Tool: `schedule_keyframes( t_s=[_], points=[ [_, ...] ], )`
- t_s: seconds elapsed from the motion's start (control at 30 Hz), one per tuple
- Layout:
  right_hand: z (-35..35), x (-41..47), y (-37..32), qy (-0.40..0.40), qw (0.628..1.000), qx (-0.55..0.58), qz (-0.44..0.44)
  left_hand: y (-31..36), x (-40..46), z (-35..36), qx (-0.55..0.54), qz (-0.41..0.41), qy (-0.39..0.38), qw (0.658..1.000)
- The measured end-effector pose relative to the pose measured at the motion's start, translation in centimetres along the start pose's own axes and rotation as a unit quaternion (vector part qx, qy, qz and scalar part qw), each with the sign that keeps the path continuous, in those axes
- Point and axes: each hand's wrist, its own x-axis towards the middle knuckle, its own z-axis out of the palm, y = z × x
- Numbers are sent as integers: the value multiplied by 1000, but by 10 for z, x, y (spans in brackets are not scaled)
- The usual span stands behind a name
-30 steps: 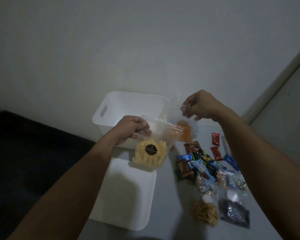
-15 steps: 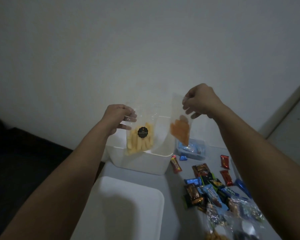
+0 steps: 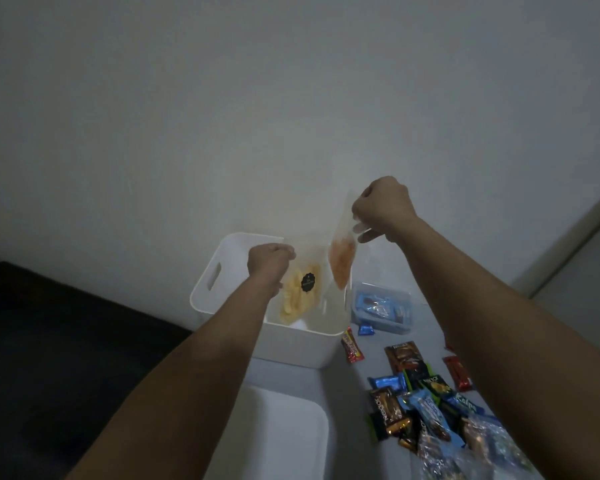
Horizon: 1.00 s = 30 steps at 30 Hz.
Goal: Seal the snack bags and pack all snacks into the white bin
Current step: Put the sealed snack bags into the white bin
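Observation:
The white bin (image 3: pixel 207 287) stands against the wall with a cut-out handle on its left side. My left hand (image 3: pixel 269 261) pinches the top of a clear bag of yellow snack sticks (image 3: pixel 297 297) with a black round label; the bag hangs down inside the bin. My right hand (image 3: pixel 383 206) pinches the top of a clear bag of orange snacks (image 3: pixel 340 263), hanging over the bin's right rim. Whether either bag's seal is closed cannot be told.
A white lid or tray (image 3: pixel 284 434) lies in front of the bin. Right of the bin sit a clear box of blue packets (image 3: pixel 381 310) and several loose wrapped snacks (image 3: pixel 416 400). A dark area fills the left.
The view has tilted and both hands moved over the bin. My left hand lowered the yellow snack bag into the bin; my right hand still holds the orange bag up higher.

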Motion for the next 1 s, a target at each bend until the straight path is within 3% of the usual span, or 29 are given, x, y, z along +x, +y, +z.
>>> schedule_keyframes(
  t_s=[0.27,0.5,0.73,0.9,1.0],
  points=[
    [41,32,26,-46,998,15,28,-37,32,17,-28,-106,21,994],
    [53,56,24,46,999,-27,2,-57,42,29,22,-105,-50,993],
    [53,75,28,114,993,-24,-27,-65,33,36,56,-187,-248,949],
    [60,73,24,126,991,20,-43,-71,37,37,18,-227,-280,933],
    [61,73,20,128,989,54,-51,-66,33,40,38,-236,-233,943]
  ],
)
